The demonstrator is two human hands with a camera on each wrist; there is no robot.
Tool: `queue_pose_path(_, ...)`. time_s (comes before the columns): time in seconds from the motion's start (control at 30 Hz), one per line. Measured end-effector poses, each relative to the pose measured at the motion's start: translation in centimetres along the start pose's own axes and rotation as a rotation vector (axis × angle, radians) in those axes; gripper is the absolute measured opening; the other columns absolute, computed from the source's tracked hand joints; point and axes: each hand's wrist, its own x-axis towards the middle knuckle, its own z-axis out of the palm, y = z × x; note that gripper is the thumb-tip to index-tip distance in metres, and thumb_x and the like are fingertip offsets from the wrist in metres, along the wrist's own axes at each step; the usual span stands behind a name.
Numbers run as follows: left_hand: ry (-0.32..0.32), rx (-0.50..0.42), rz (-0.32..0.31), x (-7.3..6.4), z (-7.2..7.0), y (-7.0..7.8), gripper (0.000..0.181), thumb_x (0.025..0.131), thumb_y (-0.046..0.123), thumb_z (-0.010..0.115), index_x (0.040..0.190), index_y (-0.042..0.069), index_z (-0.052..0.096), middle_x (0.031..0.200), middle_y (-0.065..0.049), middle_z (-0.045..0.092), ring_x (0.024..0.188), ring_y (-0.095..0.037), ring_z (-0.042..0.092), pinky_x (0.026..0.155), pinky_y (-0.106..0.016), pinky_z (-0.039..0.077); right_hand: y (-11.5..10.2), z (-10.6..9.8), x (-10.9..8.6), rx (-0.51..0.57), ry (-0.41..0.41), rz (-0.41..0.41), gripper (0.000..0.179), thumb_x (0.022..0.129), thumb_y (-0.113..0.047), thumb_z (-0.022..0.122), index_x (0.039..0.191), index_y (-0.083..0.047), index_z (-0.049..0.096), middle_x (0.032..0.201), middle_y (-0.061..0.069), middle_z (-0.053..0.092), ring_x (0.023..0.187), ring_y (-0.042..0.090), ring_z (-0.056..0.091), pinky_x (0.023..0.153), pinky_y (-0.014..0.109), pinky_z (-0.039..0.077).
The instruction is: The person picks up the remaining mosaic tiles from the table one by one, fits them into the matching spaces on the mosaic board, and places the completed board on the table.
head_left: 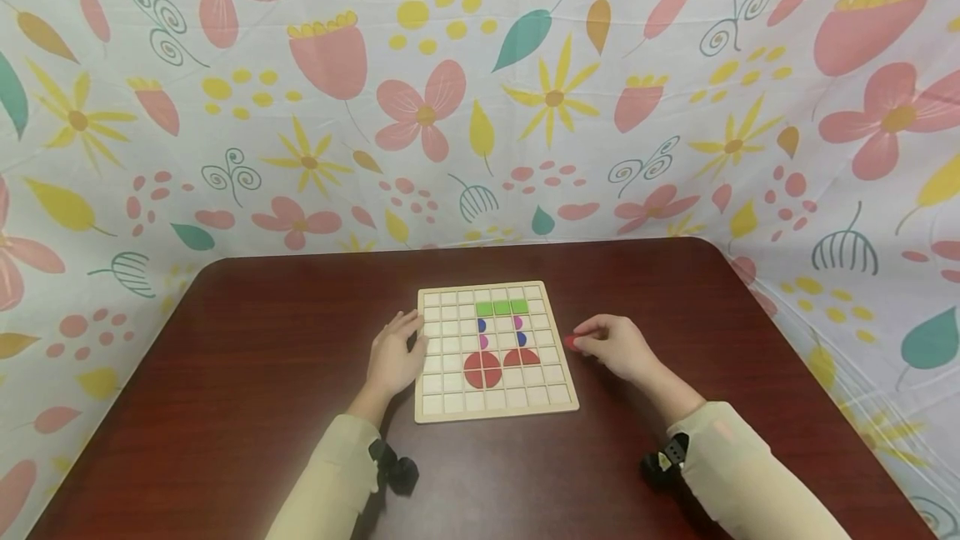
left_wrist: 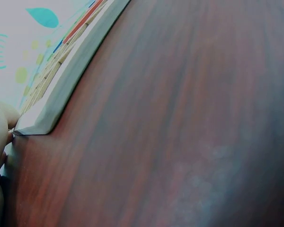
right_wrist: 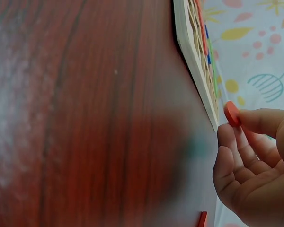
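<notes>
A light wooden grid board (head_left: pixel 444 403) lies on the table. Three green squares (head_left: pixel 502 307) form a row in its upper part. Below them are small blue half-discs (head_left: pixel 522 339) and pink half-discs (head_left: pixel 483 342) in two columns. Red quarter pieces make a full circle (head_left: pixel 482 370) and, to its right, a half circle (head_left: pixel 521 357). My left hand (head_left: pixel 395 357) rests against the board's left edge, its fingers loosely extended. Just off the right edge, my right hand (head_left: pixel 617 348) pinches a red piece (right_wrist: pixel 232 114) between thumb and fingers; its full outline is hidden.
The dark reddish-brown table (head_left: pixel 247 373) surrounds the board. Another red piece (right_wrist: pixel 202 219) shows at the bottom of the right wrist view. A flower-patterned cloth (head_left: pixel 480 107) hangs behind the table and along its sides.
</notes>
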Motion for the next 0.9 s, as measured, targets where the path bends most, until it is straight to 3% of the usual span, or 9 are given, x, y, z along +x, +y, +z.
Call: queue_pose_path(0.9,-0.009,-0.002,-0.009,0.0,-0.1,0.1,0.039,0.095,0.020,0.052,0.131,0.007,0.056,0.144,-0.007,0.047,0.142,-0.027,0.031,0.117,-0.051,0.017,-1.1,2.3,-0.4,0.091,-0.058,-0.001,0.021,0.084,-0.013,0.070,0.097,0.003,0.067,0.079,0.011,0.071,0.065,0.018,0.065,0.057,0.030,0.052)
